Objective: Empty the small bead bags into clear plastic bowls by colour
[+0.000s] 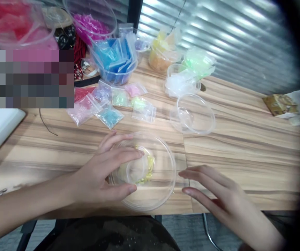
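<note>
Left hand (100,170) loosely spread over clear container (174,170), apparently gripping nothing; right hand (220,195) half-open, empty, beside it. Container near front edge of table (244,150); level handling advisable (yellow bits (150,169) look loose).

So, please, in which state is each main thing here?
Big bowl: open.
Yellow bits: gathered near big bowl's centre.
Left hand: spread over big bowl; contact unclear.
Right hand: holding nothing, fingers slightly bent.
Nearest small bowl: open.
Blue packets: heaped in an open tub.
Teal packet: filled, lying flat.
</note>
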Demonstrator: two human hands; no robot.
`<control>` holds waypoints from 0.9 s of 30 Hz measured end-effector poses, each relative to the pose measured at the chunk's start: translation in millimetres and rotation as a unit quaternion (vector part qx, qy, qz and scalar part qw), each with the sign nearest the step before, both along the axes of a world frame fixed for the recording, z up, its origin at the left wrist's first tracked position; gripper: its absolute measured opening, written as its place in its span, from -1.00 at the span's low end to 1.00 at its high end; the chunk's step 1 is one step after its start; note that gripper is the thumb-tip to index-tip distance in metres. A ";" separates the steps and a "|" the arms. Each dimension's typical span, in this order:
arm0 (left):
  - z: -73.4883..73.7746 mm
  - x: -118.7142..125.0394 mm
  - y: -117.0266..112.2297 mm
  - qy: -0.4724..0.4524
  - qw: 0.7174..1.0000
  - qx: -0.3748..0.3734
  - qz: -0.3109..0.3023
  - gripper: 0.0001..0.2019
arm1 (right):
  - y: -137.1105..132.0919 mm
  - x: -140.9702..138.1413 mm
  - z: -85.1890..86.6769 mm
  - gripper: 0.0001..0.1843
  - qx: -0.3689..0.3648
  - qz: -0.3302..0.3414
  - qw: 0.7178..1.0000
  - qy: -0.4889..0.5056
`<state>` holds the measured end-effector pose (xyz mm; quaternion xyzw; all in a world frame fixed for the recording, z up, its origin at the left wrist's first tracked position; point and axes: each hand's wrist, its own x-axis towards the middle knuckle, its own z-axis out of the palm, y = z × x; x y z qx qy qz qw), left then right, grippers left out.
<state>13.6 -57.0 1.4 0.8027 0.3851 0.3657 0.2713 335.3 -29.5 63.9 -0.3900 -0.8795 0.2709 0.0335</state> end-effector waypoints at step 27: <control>8.3 0.6 -9.0 -0.011 0.994 0.109 -0.017 -0.48 | -65.9 -73.1 -59.9 -0.63 0.322 -0.313 0.808 0.382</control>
